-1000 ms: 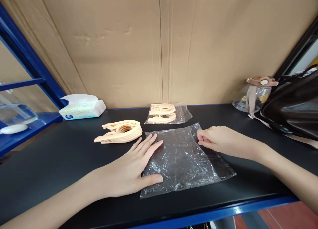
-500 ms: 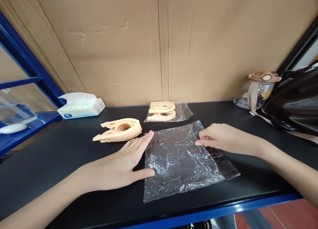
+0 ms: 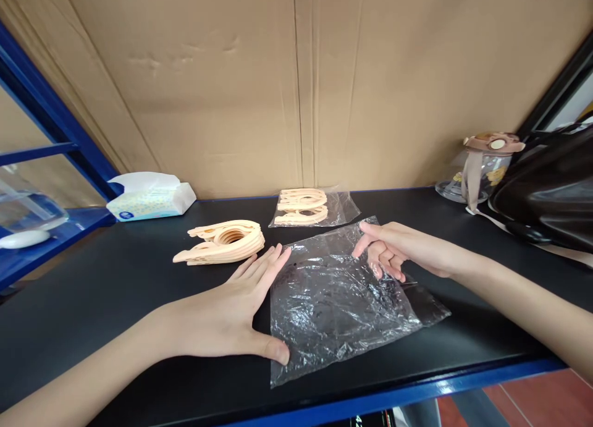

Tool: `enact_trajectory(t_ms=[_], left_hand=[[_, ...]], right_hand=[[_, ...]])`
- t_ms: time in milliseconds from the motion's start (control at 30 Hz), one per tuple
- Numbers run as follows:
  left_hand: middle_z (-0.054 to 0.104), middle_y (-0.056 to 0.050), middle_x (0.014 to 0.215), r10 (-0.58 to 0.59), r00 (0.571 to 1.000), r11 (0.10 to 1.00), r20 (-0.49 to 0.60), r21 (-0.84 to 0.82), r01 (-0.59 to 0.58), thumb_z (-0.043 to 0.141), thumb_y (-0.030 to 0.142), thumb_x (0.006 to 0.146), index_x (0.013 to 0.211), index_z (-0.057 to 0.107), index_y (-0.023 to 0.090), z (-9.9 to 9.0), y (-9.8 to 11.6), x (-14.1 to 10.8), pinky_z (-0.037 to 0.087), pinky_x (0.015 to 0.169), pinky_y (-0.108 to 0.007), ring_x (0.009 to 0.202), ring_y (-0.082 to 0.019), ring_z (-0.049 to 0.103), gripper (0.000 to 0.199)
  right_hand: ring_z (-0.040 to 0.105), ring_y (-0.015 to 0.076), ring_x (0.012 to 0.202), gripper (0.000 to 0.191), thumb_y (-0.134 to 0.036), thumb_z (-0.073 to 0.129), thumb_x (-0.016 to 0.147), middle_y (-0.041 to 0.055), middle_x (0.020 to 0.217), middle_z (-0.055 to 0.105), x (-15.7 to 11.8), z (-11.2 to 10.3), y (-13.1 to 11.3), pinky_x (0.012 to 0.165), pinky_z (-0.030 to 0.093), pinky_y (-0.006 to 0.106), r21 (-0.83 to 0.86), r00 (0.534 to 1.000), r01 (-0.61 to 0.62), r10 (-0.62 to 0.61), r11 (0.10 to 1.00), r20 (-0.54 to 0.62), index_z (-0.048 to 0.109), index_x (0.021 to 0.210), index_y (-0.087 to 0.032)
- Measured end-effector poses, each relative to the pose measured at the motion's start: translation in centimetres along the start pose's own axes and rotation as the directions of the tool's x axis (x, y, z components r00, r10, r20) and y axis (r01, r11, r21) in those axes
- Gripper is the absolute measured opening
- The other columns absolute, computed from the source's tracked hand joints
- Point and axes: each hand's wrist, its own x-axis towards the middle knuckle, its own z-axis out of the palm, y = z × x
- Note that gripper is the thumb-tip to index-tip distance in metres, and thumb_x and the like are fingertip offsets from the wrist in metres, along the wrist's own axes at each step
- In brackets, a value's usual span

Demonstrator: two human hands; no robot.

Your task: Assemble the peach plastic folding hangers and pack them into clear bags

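Observation:
A clear plastic bag (image 3: pixel 333 297) lies flat on the black tabletop between my hands. My left hand (image 3: pixel 231 309) is spread open, its fingertips and thumb resting on the bag's left edge. Over the bag's upper right part is my right hand (image 3: pixel 389 248), turned with its thumb and index finger apart and the other fingers curled. Its thumb touches the film near the upper right corner; whether a finger is inside the bag I cannot tell. Left of the bag sits a stack of beige, curved, flat pieces (image 3: pixel 222 245). Similar beige pieces (image 3: pixel 303 207) lie in another clear bag (image 3: pixel 343 209) behind.
A tissue pack (image 3: pixel 151 198) stands at the back left by the blue shelf frame (image 3: pixel 60 118). At the back right are a clear bottle with a brown lid (image 3: pixel 493 143) and a shiny black bag (image 3: pixel 551 180). A cardboard wall (image 3: pixel 208 93) closes off the back.
My right hand has turned over, its thumb and index finger parting from their pinch at the bag's right side. My left thumb has slid down the left edge. The bag has shifted slightly.

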Motion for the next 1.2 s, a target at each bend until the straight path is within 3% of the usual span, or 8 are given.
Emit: enact_trajectory(t_ms=[167,467,667,800,900,1000,1100,1200], left_hand=[[-0.018,-0.014,0.153,0.002,0.998,1.0,0.062,-0.013,-0.001,0.061,0.076,0.063,0.145,-0.021,0.025,-0.5,0.7,0.2,0.013,0.11,-0.061,0.138,-0.039,-0.015,0.126],[-0.017,-0.011,0.154,0.007,0.998,1.0,0.063,-0.025,-0.006,0.062,0.072,0.067,0.145,-0.02,0.027,-0.9,0.8,-0.2,0.017,0.111,-0.058,0.139,-0.039,-0.011,0.122],[-0.016,-0.01,0.154,0.077,0.994,0.997,0.08,-0.019,-0.076,0.058,0.066,0.076,0.145,-0.019,0.028,-1.1,0.5,-0.7,0.018,0.112,-0.056,0.141,-0.038,-0.006,0.111],[-0.025,-0.008,0.152,0.049,0.988,0.999,0.146,-0.005,-0.048,0.058,0.072,0.072,0.142,-0.027,0.028,-1.0,0.4,-0.6,0.016,0.112,-0.056,0.139,-0.037,-0.013,0.119],[-0.029,-0.009,0.15,0.035,0.986,0.999,0.161,-0.023,-0.031,0.062,0.075,0.065,0.142,-0.028,0.027,-0.9,0.5,-0.6,0.015,0.112,-0.056,0.138,-0.038,-0.017,0.128],[-0.028,-0.012,0.15,0.039,0.987,0.998,0.154,-0.044,-0.033,0.064,0.073,0.064,0.142,-0.028,0.026,-1.0,0.5,-0.6,0.014,0.111,-0.057,0.138,-0.038,-0.016,0.13],[-0.023,-0.015,0.152,0.085,0.989,0.995,0.122,-0.068,-0.077,0.065,0.069,0.066,0.143,-0.027,0.027,-1.0,0.4,-0.7,0.016,0.11,-0.058,0.139,-0.04,-0.013,0.127],[-0.023,-0.013,0.152,0.1,0.987,0.993,0.123,-0.069,-0.092,0.065,0.067,0.07,0.142,-0.027,0.03,-1.0,0.4,-0.9,0.018,0.11,-0.058,0.139,-0.04,-0.011,0.123]], right_hand=[[0.049,0.0056,0.044,0.034,-0.047,0.067,0.074,0.0012,0.064,0.064,-0.1,0.0,-0.2,0.04,0.042,0.017,0.027,0.999,0.046,-0.047,0.999,0.013,0.056,0.073,-0.015],[0.04,0.0038,0.043,0.031,-0.035,0.073,0.069,-0.0081,0.051,0.044,-0.3,-0.3,-0.3,0.041,0.04,0.017,0.092,0.992,0.084,-0.075,0.992,-0.098,0.049,0.064,-0.018],[0.059,0.0118,0.072,0.022,-0.036,0.059,0.082,0.0025,0.077,0.065,-0.4,-0.8,-0.6,0.062,0.05,0.023,0.002,0.991,0.121,-0.121,0.993,0.057,0.067,0.082,-0.016],[0.061,0.0157,0.101,0.028,-0.028,0.046,0.091,0.0069,0.114,0.065,-0.7,-0.7,-0.7,0.085,0.049,0.032,-0.12,0.911,0.325,-0.277,0.938,0.307,0.068,0.107,-0.019],[0.051,0.0173,0.119,0.026,-0.029,0.055,0.089,0.0046,0.131,0.055,-0.9,-0.2,-0.6,0.1,0.04,0.037,-0.366,0.852,0.494,-0.357,0.789,0.383,0.067,0.112,-0.024],[0.031,0.021,0.137,0.044,-0.041,0.062,0.084,0.0026,0.148,0.037,-0.9,0.3,-0.2,0.112,0.024,0.044,-0.569,0.857,0.512,-0.332,0.644,0.395,0.057,0.127,-0.031],[0.014,0.0241,0.143,0.062,-0.051,0.058,0.085,0.0025,0.157,0.016,-1.0,0.5,0.0,0.114,0.014,0.05,-0.635,0.871,0.476,-0.23,0.608,0.433,0.036,0.141,-0.036],[0.005,0.0262,0.144,0.057,-0.052,0.053,0.088,-0.0001,0.158,0.004,-1.3,0.3,0.0,0.115,0.008,0.053,-0.659,0.874,0.462,-0.177,0.594,0.453,0.034,0.14,-0.04]])
